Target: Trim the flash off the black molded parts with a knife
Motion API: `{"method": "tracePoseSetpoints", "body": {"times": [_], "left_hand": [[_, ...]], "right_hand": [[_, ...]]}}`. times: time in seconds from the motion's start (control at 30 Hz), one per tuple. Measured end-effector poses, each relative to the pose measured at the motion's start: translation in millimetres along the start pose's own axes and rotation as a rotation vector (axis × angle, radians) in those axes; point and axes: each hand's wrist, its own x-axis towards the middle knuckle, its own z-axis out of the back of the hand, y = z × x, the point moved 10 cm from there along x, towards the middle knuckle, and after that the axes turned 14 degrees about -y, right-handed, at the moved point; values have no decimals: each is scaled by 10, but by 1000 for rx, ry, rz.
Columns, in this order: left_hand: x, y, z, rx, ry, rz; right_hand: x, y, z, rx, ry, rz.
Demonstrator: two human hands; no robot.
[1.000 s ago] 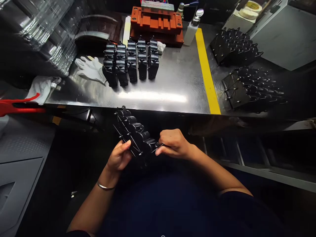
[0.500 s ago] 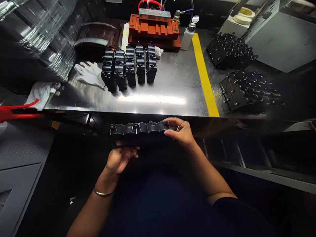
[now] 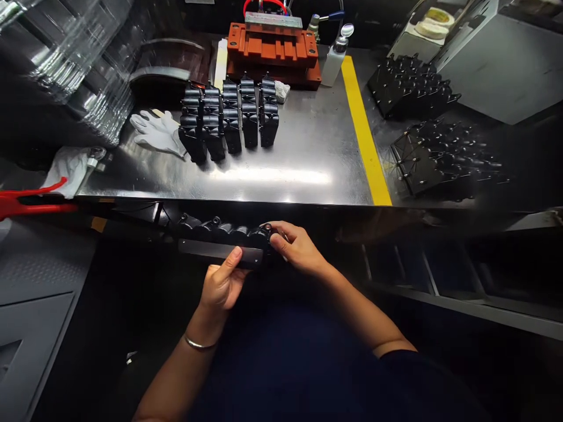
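A long black ribbed part (image 3: 220,251) is held below the front edge of the metal bench. My left hand (image 3: 224,282) grips it from underneath, with the thumb laid on its smooth flat face. My right hand (image 3: 297,245) pinches the right end, thumb and fingers closed round the corner. Rounded lobes and small posts run along the upper side of the part. Beyond it on the bench, several similar black parts (image 3: 231,117) stand side by side in a row.
An orange fixture (image 3: 272,50) and a white bottle (image 3: 333,63) are at the back. White gloves (image 3: 158,133) lie left of the row. Right of the yellow strip (image 3: 363,138) are black part stacks (image 3: 422,164). Red-handled tool (image 3: 35,205) and plastic-wrapped trays (image 3: 74,64) are at left.
The black part has moved left and tilted, so its flat face now shows. My left thumb has come onto that face. My right hand has moved left with the part's end.
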Motion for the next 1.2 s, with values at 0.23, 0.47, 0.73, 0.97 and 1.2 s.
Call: {"method": "tracePoseSetpoints", "body": {"times": [0.23,0.47,0.73,0.97,1.2], "left_hand": [[18,120,-31,-99,-32,174],[24,251,-37,-121,-29,227],[-18,393,-7,-238,-88,378],[-38,395,78,-94,94,374],[-243,320,-226,142,353,310]], "right_hand": [[51,22,193,-47,14,58],[34,-2,198,-60,-4,38],[-119,223,255,-294,-138,407],[-101,261,474,-908,-33,509],[-580,740,-171,-623,392,922]]}}
